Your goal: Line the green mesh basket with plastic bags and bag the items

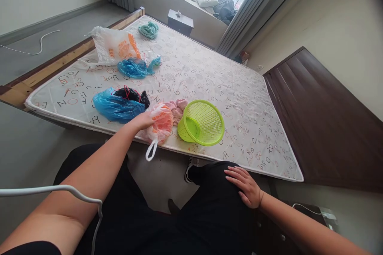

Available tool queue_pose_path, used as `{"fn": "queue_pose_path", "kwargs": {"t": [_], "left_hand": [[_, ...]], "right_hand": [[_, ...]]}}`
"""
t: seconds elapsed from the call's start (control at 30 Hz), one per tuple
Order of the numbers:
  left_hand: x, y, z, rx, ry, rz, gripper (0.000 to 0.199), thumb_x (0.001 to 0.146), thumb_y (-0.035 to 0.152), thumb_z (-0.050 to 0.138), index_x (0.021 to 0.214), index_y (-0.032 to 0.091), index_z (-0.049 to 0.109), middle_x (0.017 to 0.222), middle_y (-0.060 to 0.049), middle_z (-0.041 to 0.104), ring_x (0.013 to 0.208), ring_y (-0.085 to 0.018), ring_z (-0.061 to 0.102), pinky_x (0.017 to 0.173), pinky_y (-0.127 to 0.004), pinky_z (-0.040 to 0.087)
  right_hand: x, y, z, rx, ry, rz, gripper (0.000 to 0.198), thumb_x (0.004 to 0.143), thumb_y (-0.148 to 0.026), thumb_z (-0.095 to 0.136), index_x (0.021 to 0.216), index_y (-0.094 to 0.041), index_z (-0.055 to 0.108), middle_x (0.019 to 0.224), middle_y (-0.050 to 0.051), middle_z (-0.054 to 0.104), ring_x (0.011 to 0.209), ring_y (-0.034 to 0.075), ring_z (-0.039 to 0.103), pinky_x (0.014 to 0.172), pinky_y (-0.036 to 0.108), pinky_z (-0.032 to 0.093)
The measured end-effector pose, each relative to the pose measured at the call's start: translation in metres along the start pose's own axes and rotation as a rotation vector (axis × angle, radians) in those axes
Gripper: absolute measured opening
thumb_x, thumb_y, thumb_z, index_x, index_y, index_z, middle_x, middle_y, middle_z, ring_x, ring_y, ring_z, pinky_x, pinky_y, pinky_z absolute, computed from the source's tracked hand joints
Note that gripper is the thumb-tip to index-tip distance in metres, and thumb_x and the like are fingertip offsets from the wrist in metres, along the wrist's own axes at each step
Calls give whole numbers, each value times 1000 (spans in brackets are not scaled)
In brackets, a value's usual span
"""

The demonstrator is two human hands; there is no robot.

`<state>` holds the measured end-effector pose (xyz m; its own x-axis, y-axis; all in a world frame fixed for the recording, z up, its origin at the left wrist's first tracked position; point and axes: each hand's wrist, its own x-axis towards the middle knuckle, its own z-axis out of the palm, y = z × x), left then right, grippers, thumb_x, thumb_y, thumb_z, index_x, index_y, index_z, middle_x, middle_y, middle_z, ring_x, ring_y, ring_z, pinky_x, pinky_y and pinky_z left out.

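Mattress edge: the near edge of the lettered mattress [239,87] runs just past my knees.
Open room: bare mattress from the lime-green lattice basket [186,130] to the headboard [320,119].
Orange-printed plastic bag: [163,122] at my left fingertips, beside the basket, handle loop over the edge.
Left hand: [145,120] touching the bag; can't tell how closed.
Right hand: [245,185] spread on my thigh, holding nothing.

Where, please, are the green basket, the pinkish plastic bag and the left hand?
Green basket [211,123]: head view, inner mesh wall.
Pinkish plastic bag [163,122]: head view, its crumpled middle.
Left hand [145,120]: head view, back of hand.
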<state>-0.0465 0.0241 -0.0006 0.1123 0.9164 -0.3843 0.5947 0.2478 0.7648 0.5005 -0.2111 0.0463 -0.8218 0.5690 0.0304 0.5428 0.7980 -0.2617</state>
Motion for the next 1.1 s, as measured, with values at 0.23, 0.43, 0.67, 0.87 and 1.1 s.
{"fn": "queue_pose_path", "kwargs": {"t": [0.23, 0.43, 0.67, 0.87, 1.1], "left_hand": [[4, 15, -19, -463, 361, 34, 55, 76, 30, 69, 129, 17, 63, 121, -12, 73, 103, -27, 72, 84, -35, 61], [9, 14, -11, -623, 126, -9, 71, 78, 32, 73, 144, 23, 48, 120, -12, 73, 102, -23, 74, 81, -32, 58], [12, -1, -27, 1, 132, -72, 47, 72, 25, 68, 118, 19, 70, 110, -12, 77, 104, -33, 73, 90, -37, 56], [12, -42, -99, 362, 363, -184, 48, 83, 29, 65, 128, 13, 65, 132, -19, 69, 117, -37, 67, 103, -44, 50], [22, -52, -88, 441, 257, -130, 37, 85, 34, 62, 115, 14, 72, 119, -19, 74, 113, -36, 69, 102, -42, 52]], "right_hand": [[0, -1, 2, 16, 4, 30, 61, 95, -41, 39, 150, -19, 52, 153, 13, 56, 149, 33, 44, 119, 55, 38], [0, -1, 2, 14, 8, 26, 61, 97, -42, 39, 151, -19, 51, 154, 13, 55, 149, 33, 43, 118, 56, 38], [1, 2, 0, -21, -3, -12, 63, 95, -42, 41, 152, -18, 50, 155, 14, 54, 149, 33, 43, 119, 55, 38], [3, 3, 0, -56, -15, -32, 63, 93, -39, 42, 151, -16, 51, 156, 14, 53, 150, 33, 42, 119, 54, 37], [6, 3, 0, -65, -7, -39, 62, 93, -39, 42, 150, -15, 52, 154, 14, 54, 149, 33, 42, 119, 54, 36]]}}
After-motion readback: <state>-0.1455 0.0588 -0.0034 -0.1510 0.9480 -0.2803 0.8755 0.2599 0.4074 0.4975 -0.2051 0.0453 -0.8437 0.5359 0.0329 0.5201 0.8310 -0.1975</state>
